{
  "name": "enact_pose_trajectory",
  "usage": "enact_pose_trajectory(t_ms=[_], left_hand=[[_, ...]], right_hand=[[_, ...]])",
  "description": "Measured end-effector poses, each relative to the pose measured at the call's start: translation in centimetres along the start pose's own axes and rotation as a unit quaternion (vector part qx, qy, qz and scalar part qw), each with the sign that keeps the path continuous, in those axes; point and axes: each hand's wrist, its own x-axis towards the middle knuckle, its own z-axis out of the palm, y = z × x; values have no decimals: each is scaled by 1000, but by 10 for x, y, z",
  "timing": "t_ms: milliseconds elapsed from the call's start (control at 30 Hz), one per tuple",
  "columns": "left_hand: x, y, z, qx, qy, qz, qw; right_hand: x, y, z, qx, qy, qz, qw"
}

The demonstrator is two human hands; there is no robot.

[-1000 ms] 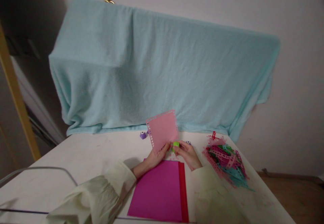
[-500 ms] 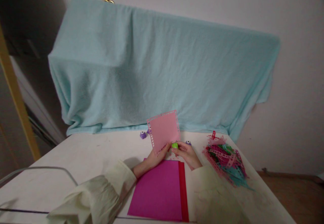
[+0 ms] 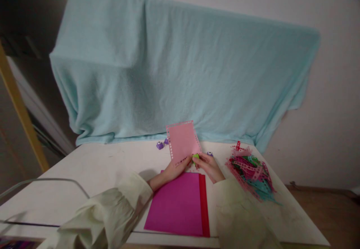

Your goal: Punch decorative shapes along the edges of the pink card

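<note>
Draping across the back, a pale blue blanket [image 3: 180, 72] above the white surface [image 3: 92, 170]. Lying flat near the front edge, a magenta sheet [image 3: 177, 204] over a red sheet [image 3: 204, 204]. Heaped to the right, punched paper strips [image 3: 250, 172]. Held upright above the magenta sheet, a pink paper [image 3: 182, 142], pinched at its lower edge by left hand [image 3: 174, 170]. Clenched at that paper's lower right corner, right hand [image 3: 209, 166] around a green punch [image 3: 195, 156]. Sitting behind, small purple punches [image 3: 160, 145].
</note>
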Motion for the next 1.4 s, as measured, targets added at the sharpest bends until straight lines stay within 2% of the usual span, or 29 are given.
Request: enact_pose_trajectory(t_ms=[400,767,900,1100,1400], left_hand=[[0,-14,3,-3,-13,-30,999],[-1,13,-2,38,5,16,999],[-1,12,-3,56,28,50,997],[0,13,-3,61,26,42,997],[0,6,0,56,13,68,996]], right_hand=[[0,-3,0,-8,0,33,999],[2,2,-1,2,27,7,1000],[2,2,-1,0,32,6,999],[3,0,-1,11,31,1,999],[3,0,1,37,66,-29,997]])
